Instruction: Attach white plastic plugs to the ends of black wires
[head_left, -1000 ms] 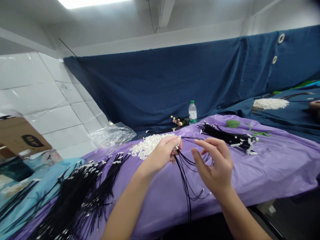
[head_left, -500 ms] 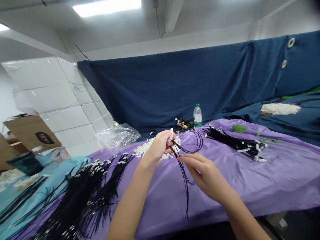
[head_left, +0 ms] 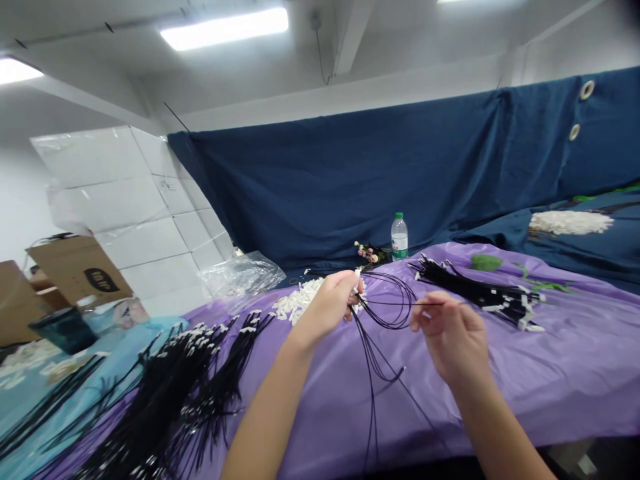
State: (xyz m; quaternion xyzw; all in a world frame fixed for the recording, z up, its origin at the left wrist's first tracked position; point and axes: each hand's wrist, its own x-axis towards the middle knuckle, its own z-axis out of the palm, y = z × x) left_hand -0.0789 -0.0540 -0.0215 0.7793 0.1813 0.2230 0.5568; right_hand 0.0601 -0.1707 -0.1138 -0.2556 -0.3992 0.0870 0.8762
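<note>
My left hand [head_left: 334, 301] is closed round a bunch of thin black cords [head_left: 367, 340], with a small white piece at its fingertips. The cords loop out to the right and their ends hang down over the purple cloth [head_left: 330, 407]. To the right, my right hand [head_left: 453, 330] pinches one black cord [head_left: 390, 304], drawn straight out from the bunch. A heap of small white pieces [head_left: 299, 300] lies just behind my left hand, partly hidden by it.
Bundles of black cords with white ends [head_left: 170, 373] lie at the left, another bundle [head_left: 470, 283] at the right. A water bottle [head_left: 399, 239] stands at the back near small flowers [head_left: 367, 252]. White boxes [head_left: 135, 200] and a cardboard box [head_left: 83, 267] are at the far left.
My right hand has moved right, away from my left hand, and now pulls a single cord out taut. My left hand still holds the bunch. The view has shifted slightly.
</note>
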